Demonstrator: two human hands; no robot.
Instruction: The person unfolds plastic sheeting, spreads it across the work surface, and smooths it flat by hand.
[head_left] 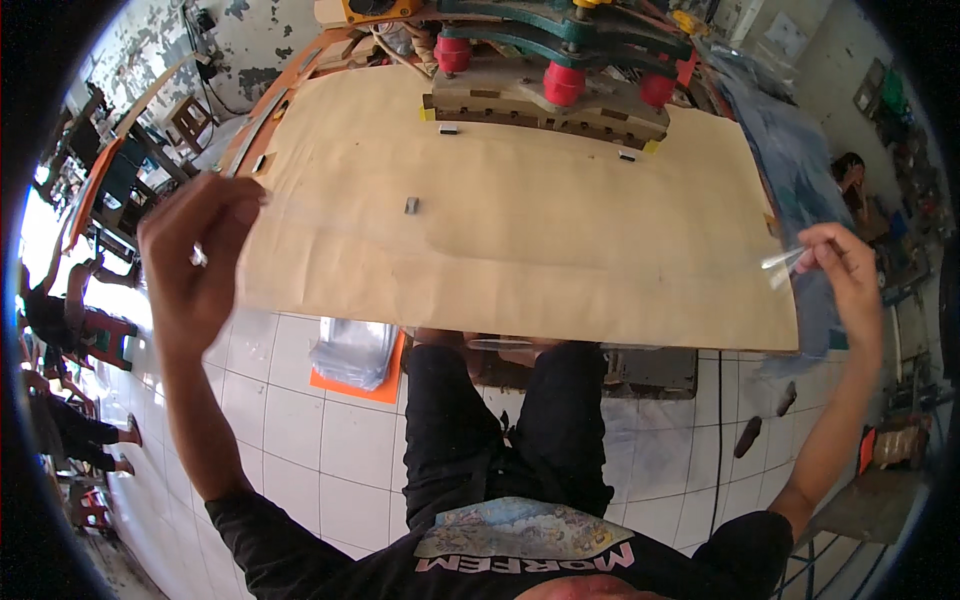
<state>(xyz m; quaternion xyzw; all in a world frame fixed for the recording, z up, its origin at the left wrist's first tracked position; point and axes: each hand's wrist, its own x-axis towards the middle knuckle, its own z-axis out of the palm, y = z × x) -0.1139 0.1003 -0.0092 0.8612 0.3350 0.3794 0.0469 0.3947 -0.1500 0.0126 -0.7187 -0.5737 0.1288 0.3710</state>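
My left hand [198,255] is raised beside the left edge of a wide tan sheet-covered board [520,240]. Its thumb and fingers are pinched together, slightly blurred, and what they hold, if anything, cannot be made out. Over the board's right edge, my right hand [842,268] pinches a piece of clear plastic film [784,266], which catches the light. How far the film spreads between the hands is hard to see. A small dark block [411,205] lies on the board, with two more, a left block [448,129] and a right block [627,155], farther back.
A green metal machine with red cylinders [564,84] stands over the board's far edge. Bluish plastic sheeting [800,200] hangs along the right. Below the board's left front, a stack of clear plastic bags [355,350] rests on an orange sheet [385,385]. People are at the far left and right.
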